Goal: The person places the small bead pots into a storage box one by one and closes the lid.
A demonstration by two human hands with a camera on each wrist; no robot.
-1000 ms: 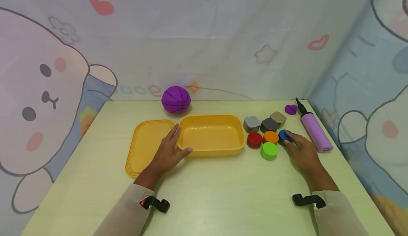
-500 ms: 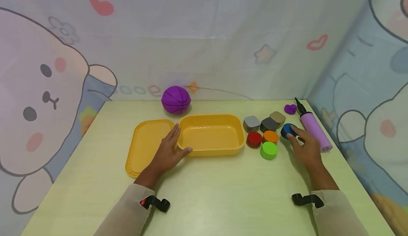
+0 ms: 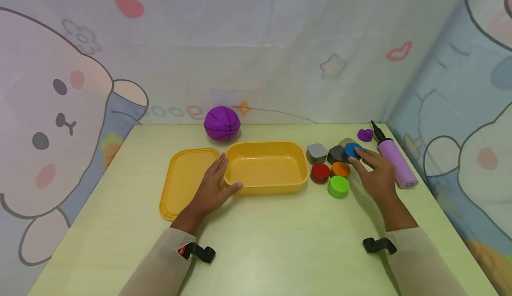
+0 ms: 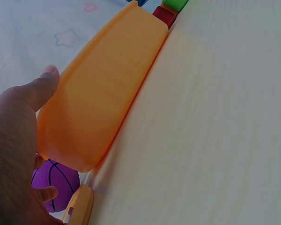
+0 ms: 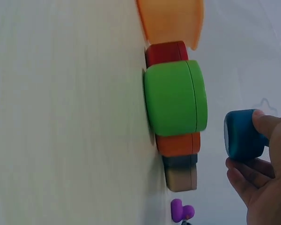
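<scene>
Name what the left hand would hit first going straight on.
The left hand would likely meet the box first, almost at once; the ball looks next beyond, though depth is unclear.

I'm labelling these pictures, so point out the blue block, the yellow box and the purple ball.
Blue block (image 5: 246,136): right wrist view, on its side wall.
Yellow box (image 3: 266,171): head view, on its bare inside floor.
Purple ball (image 3: 222,124): head view, on the middle of its visible surface.
</scene>
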